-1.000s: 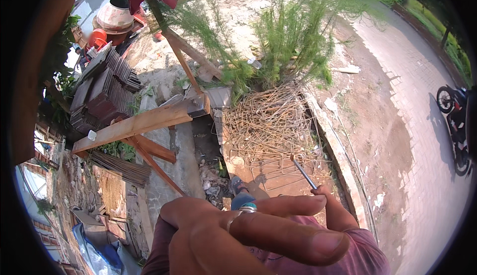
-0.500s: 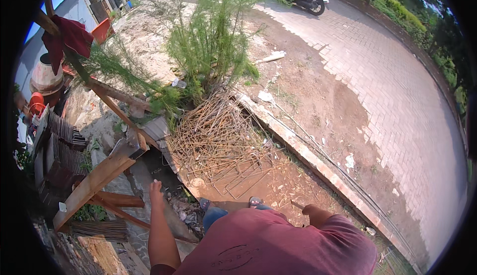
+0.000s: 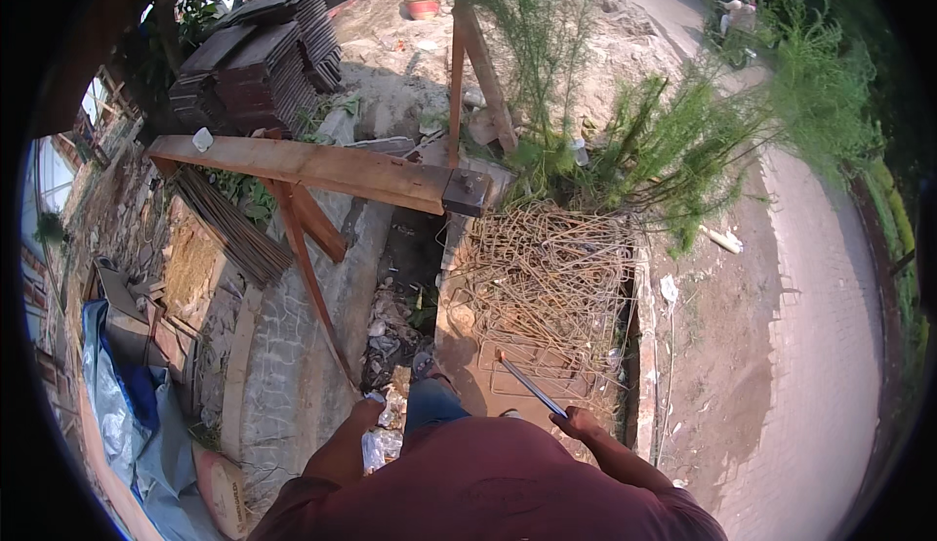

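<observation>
My right hand (image 3: 578, 423) is closed around one end of a slim grey bar (image 3: 532, 385). The bar slants up and left, and its brownish far end lies over the edge of a heap of bent, rusty steel stirrups (image 3: 556, 282). Down on the left, my left hand (image 3: 367, 408) is beside the lower end of a thin wooden brace (image 3: 317, 307). Its fingers are too small and unclear to read, and something pale shows next to them. Below that hand are bits of clear plastic litter (image 3: 381, 448).
A wooden workbench beam (image 3: 322, 168) with a dark metal block (image 3: 467, 191) stands ahead on the left. Under it runs a ditch (image 3: 400, 268) with rubbish. Stacked roof tiles (image 3: 259, 62), a bundle of rods (image 3: 229, 228), a blue tarp (image 3: 146, 424) and a feathery bush (image 3: 673, 150) surround the spot.
My view has swung left, bringing the beam and tiles toward the middle. My left hand, raised before, is now lower. The bar in my right hand shows more fully, reaching toward the stirrups.
</observation>
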### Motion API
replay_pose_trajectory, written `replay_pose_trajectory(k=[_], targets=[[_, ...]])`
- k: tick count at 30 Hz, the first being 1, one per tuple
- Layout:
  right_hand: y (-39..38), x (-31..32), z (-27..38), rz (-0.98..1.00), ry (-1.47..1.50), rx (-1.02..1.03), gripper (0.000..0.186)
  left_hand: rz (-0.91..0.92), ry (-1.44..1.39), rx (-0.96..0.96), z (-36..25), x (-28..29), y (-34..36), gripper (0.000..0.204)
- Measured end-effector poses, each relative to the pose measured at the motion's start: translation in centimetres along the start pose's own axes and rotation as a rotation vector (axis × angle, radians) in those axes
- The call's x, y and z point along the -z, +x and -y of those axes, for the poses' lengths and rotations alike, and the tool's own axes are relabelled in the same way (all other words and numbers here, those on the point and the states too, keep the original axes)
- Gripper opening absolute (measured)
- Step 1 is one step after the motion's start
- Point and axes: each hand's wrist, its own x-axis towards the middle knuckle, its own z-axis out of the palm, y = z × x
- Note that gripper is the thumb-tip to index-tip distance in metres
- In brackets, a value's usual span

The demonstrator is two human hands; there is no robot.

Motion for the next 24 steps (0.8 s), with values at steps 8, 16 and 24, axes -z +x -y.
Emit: replay_pose_trajectory(k=[8, 16, 24], targets=[[9.2, 15.6, 32.4, -0.383, -0.056, 0.618, 0.032, -0.353, -0.550, -0.055, -7.1, 7.1, 2.7, 0.039], [21.2, 21.7, 52.2, -0.631, -0.461, 0.841, 0.024, 0.081, -0.230, 0.279, 5.1, 5.3, 3.1, 0.044], [28.0, 18.7, 59.3, -0.904, -0.557, 0.733, 0.030, -0.193, -0.189, 0.362, 12.9, 13.9, 8.7, 0.026]])
